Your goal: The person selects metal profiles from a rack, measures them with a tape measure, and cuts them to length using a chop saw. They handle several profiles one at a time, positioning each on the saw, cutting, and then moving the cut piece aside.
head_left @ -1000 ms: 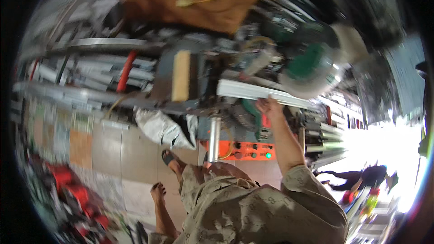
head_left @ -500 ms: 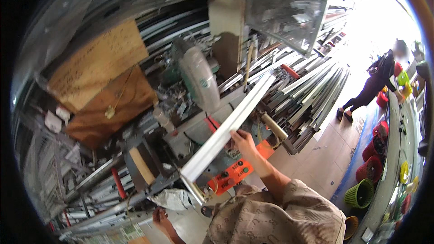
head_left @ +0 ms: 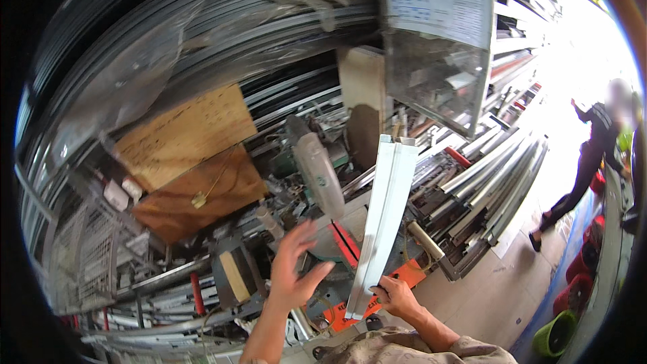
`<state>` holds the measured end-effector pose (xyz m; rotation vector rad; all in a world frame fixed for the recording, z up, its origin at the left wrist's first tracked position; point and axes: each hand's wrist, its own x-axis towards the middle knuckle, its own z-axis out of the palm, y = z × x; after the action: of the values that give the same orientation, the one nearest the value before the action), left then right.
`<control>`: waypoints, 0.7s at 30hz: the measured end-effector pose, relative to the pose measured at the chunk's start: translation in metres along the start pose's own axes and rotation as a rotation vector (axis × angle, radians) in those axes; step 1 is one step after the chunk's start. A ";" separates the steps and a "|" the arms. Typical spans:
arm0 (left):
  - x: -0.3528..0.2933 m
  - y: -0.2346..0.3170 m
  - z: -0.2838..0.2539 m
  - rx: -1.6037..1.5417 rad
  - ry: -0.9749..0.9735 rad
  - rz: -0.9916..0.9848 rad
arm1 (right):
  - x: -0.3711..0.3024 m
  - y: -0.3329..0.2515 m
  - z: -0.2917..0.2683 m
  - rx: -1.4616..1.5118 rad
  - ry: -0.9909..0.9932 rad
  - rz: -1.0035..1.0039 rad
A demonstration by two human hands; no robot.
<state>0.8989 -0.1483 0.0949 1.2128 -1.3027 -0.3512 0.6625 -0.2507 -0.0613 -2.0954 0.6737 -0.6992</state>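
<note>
A long white metal profile (head_left: pixel 385 222) with a groove along its length stands tilted up in front of me. My right hand (head_left: pixel 397 296) grips its near lower part, fingers wrapped round the edge. To the left of the profile, my left hand (head_left: pixel 295 273) is raised with fingers spread, apart from it and slightly blurred. Beyond both hands is a green miter saw (head_left: pixel 320 175) with a pale blade guard. A red slotted strip (head_left: pixel 346 246) runs across its base, and an orange panel (head_left: pixel 409 274) shows partly behind the profile.
Many metal profiles (head_left: pixel 485 182) lie bundled at the right. Wooden boards (head_left: pixel 185 135) lean at the back left, near a wire rack (head_left: pixel 81 249). A paper-covered panel (head_left: pixel 438 7) hangs above. A person in dark clothes (head_left: pixel 586 162) walks at the far right, beyond a green basket (head_left: pixel 556 334).
The profile has swung more upright and shifted right, with my right hand now holding nearer its lower end. My left hand has risen from low down to beside the profile. The person has moved.
</note>
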 end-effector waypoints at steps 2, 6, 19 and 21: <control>0.039 0.009 0.014 -0.057 -0.087 0.038 | -0.005 0.000 -0.001 0.002 -0.047 -0.020; 0.093 0.025 0.034 -0.133 -0.090 0.108 | -0.014 0.000 -0.005 -0.020 -0.113 -0.032; 0.093 0.059 0.001 -0.035 0.129 -0.034 | -0.009 0.006 -0.020 -0.143 -0.248 -0.116; 0.092 0.059 -0.007 -0.009 0.215 -0.020 | -0.008 0.003 -0.023 -0.132 -0.293 -0.107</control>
<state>0.9103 -0.1938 0.1940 1.2214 -1.1039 -0.2335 0.6408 -0.2594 -0.0534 -2.3092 0.4577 -0.3997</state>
